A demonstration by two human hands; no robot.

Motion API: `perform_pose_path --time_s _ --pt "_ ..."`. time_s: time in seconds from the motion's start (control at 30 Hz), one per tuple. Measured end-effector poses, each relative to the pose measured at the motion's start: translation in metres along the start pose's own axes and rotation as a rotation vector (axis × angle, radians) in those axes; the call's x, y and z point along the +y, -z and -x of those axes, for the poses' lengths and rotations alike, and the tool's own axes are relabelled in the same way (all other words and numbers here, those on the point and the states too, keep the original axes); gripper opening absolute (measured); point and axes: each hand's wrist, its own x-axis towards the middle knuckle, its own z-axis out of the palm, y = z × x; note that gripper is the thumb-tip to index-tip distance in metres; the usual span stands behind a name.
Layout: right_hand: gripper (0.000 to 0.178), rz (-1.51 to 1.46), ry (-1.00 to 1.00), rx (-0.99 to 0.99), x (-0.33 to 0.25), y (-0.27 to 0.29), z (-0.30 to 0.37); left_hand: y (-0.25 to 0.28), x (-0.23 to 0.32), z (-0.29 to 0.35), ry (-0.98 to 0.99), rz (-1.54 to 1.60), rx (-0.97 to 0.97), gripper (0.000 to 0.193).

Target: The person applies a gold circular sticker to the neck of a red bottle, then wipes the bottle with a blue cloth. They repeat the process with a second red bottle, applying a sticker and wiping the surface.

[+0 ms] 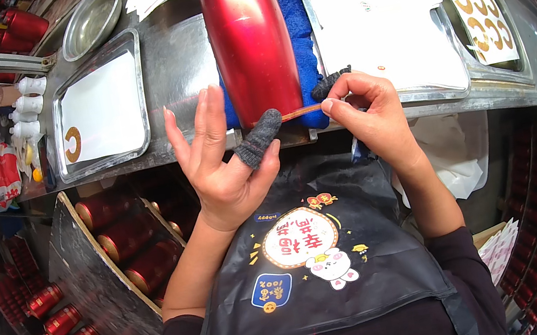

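A glossy red bottle (251, 42) lies on a folded blue towel (297, 28), its base toward me. My right hand (373, 114) pinches one end of a thin brown strip (302, 112) between thumb and finger. A dark grey knitted finger sleeve shows behind that pinch. The strip stretches left along the bottle's base. My left hand (222, 168) has its fingers spread, and a grey knitted sleeve (260, 139) covers its index finger. That fingertip is at the base, by the strip's left end; whether it presses the strip, I cannot tell.
At left, a metal tray (139, 82) bears white paper and a gold crescent piece (72, 144); a metal bowl (91, 20) stands behind it. Right are a paper-covered tray (386, 20) and a sheet of gold crescents (481, 15). Red bottles (105, 209) fill shelving below the bench.
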Motion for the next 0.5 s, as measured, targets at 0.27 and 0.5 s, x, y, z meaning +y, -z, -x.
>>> perform_pose_path --time_s 0.27,0.5 --pt "0.012 0.038 0.025 0.0 0.001 -0.004 -0.004 0.003 0.003 -0.023 -0.098 -0.067 -0.046 0.019" --pt "0.013 0.19 0.141 0.017 -0.001 -0.008 -0.004 -0.019 0.002 -0.031 -0.081 -0.117 -0.004 0.036"
